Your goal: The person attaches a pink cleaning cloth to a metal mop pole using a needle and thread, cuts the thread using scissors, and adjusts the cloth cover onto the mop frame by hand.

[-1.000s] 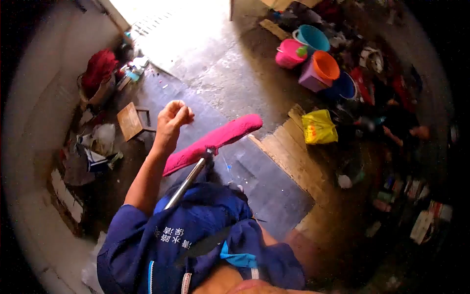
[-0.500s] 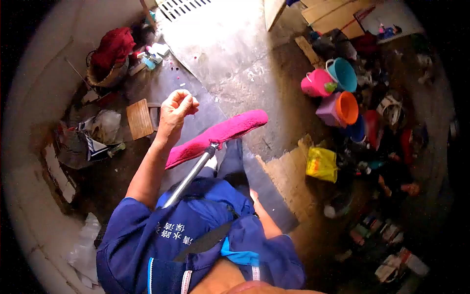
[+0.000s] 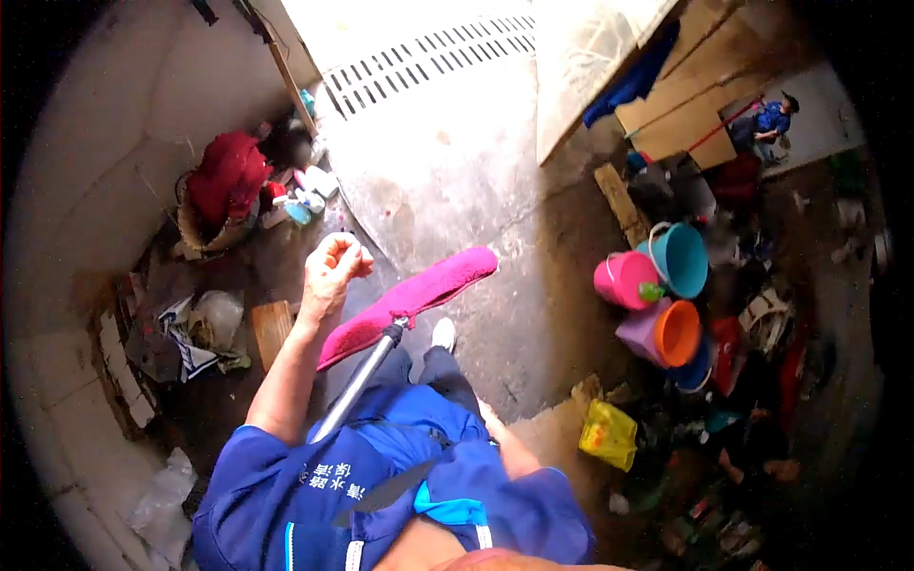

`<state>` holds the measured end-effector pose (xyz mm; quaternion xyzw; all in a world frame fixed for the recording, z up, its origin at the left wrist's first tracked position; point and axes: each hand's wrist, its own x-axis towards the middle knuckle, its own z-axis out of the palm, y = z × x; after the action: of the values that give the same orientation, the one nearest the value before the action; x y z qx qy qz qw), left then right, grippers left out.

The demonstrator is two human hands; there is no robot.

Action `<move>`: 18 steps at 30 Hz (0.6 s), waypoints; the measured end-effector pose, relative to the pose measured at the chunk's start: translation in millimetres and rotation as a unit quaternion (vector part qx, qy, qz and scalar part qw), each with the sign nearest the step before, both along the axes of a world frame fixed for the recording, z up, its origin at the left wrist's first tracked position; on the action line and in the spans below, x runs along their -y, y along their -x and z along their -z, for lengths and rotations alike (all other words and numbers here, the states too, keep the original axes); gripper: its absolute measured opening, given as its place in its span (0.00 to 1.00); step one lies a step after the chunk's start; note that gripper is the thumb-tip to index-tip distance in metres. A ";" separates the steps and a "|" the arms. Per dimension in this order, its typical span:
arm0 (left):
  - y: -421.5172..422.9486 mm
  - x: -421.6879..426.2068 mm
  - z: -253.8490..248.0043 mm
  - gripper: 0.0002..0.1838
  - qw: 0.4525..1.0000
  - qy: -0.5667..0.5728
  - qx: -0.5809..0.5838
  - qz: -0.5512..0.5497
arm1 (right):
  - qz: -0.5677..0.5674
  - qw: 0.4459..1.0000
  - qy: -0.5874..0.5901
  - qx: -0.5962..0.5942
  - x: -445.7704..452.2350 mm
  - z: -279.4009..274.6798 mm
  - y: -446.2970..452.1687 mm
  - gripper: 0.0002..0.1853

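Observation:
My left hand [image 3: 335, 271] is raised in front of me with thumb and fingers pressed together. Whatever they may pinch is too small to make out. Beside it, a flat mop with a fuzzy pink head [image 3: 419, 303] is held up off the floor. Its metal handle [image 3: 360, 385] runs back toward my left side and disappears by the upper arm, seemingly tucked there. My right hand [image 3: 490, 421] hangs low by my right thigh, its fingers hidden by my clothing and leg.
Pink [image 3: 624, 280], teal [image 3: 682, 261] and orange [image 3: 678, 333] buckets stand on the right near a yellow bag [image 3: 608, 435] and clutter. On the left are a basket with red cloth [image 3: 228, 176], bottles [image 3: 300, 207] and a wooden board [image 3: 272, 331]. Ahead lie a doorway and floor grate [image 3: 428, 59].
The view has moved forward toward the doorway, and more of the grate shows. The mop stays at my left side. My left hand keeps its closed shape, and a white shoe has come into view.

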<state>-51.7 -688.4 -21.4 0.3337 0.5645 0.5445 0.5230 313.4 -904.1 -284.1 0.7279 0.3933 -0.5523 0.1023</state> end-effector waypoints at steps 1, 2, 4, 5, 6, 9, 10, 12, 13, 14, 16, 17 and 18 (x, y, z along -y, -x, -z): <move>6.3 -13.0 -1.8 0.05 1.000 -0.004 -0.001 -0.005 | -0.008 1.000 0.000 -0.004 -20.0 -1.7 6.6 0.20; 13.0 -30.3 -0.8 0.05 1.000 -0.010 -0.001 -0.009 | -0.017 1.000 0.001 -0.005 -44.6 -5.3 14.0 0.20; 34.7 -66.9 8.8 0.05 1.000 -0.012 0.012 0.005 | -0.034 0.999 0.000 -0.005 -97.5 -14.7 27.3 0.20; 40.7 -91.1 7.8 0.05 1.000 -0.013 -0.020 -0.003 | -0.035 0.999 0.003 -0.002 -131.6 -18.5 31.0 0.20; 48.5 -116.3 6.7 0.06 0.998 -0.016 -0.053 -0.011 | -0.023 1.000 0.005 -0.002 -168.2 -20.6 34.5 0.20; 72.1 -179.4 15.1 0.02 0.996 -0.064 -0.064 -0.007 | 0.093 0.967 -0.227 -0.071 -285.5 -45.6 56.6 0.14; 84.3 -207.3 12.8 0.05 0.995 -0.044 -0.082 0.020 | 0.112 0.937 -0.318 -0.090 -337.1 -52.1 67.9 0.11; 93.9 -259.0 -8.0 0.03 0.967 -0.150 -0.200 0.042 | 0.146 0.896 -0.378 -0.180 -441.8 -162.3 135.7 0.09; 96.1 -282.1 -30.8 0.03 0.968 -0.151 -0.193 0.057 | 0.160 0.891 -0.369 -0.209 -482.1 -228.4 177.2 0.09; 99.8 -308.5 -47.8 0.03 0.967 -0.156 -0.188 0.071 | 0.161 0.830 -0.407 -0.347 -515.5 -238.5 202.5 0.11; 108.8 -348.2 -52.6 0.04 0.956 -0.214 -0.185 0.083 | 0.106 0.821 -0.377 -0.415 -561.0 -301.8 264.9 0.18; 111.4 -369.1 -58.2 0.04 0.957 -0.213 -0.177 0.085 | 0.082 0.808 -0.345 -0.471 -588.2 -303.1 285.3 0.21; 114.5 -388.9 -62.0 0.04 0.959 -0.212 -0.169 0.087 | 0.094 0.772 -0.343 -0.526 -611.8 -308.6 309.1 0.22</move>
<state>-166.2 -299.5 40.6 0.5718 0.4851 0.5398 0.3825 4.3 -292.4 24.5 0.3436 0.4785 -0.6842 -0.4299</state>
